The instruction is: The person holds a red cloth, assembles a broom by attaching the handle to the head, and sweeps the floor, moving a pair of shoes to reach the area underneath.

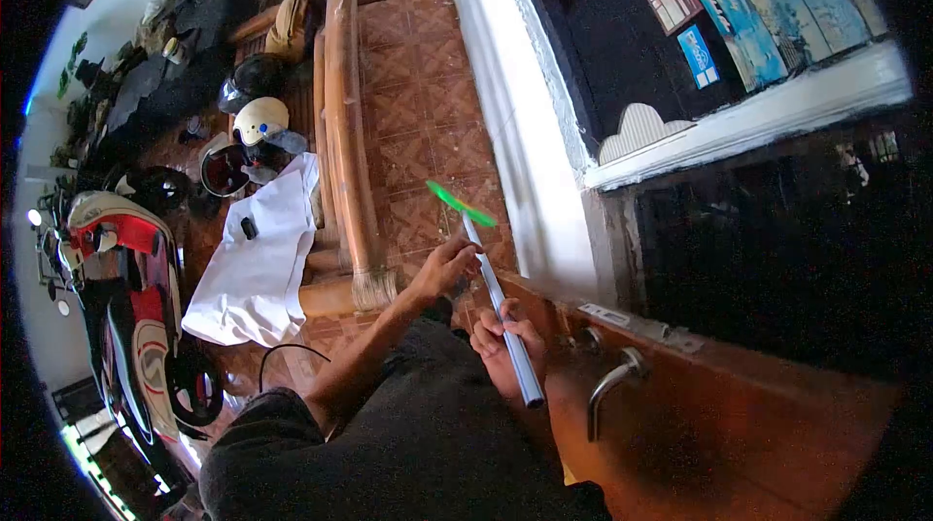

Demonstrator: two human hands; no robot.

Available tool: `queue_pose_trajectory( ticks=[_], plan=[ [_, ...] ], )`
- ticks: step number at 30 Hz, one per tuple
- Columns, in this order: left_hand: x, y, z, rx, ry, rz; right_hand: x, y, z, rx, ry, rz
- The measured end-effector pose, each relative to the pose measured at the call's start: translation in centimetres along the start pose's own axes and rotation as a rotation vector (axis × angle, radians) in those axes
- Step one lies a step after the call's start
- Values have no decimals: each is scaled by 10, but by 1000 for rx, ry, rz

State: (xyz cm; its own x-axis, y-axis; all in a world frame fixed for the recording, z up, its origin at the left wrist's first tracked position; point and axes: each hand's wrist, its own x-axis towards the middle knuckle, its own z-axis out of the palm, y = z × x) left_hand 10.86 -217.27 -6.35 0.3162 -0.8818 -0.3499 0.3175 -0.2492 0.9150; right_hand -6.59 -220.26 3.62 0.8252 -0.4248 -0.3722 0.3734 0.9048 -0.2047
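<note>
A squeegee (pixel 496 288) with a pale blue tube handle slants away from me. Its narrow green head (pixel 459 203), with a bit of orange, is at the far end over the tiled floor. My left hand (pixel 447 268) is closed at the upper part of the handle, fingers bent against it. Lower down, my right hand (pixel 507 336) wraps round the same handle, and the tube's dark end sticks out below it. Part of each hand's grip is hidden.
To my right are a brown door (pixel 700 424) with a metal handle (pixel 614 380) and a dark window with a white sill (pixel 758 118). Leftward stand a bamboo bench (pixel 345 132), a white sheet (pixel 255 254), helmets (pixel 260 121) and a motorcycle (pixel 136 297).
</note>
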Motion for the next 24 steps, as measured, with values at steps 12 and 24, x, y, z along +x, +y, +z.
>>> queue_pose_trajectory(
  ticks=[12,24],
  plan=[
    [77,-83,37,254,-80,177,24,-50,-15,-163,-161,121],
    [192,-48,1,61,-136,-91,129,-82,34,-96,-73,-21]
  ],
)
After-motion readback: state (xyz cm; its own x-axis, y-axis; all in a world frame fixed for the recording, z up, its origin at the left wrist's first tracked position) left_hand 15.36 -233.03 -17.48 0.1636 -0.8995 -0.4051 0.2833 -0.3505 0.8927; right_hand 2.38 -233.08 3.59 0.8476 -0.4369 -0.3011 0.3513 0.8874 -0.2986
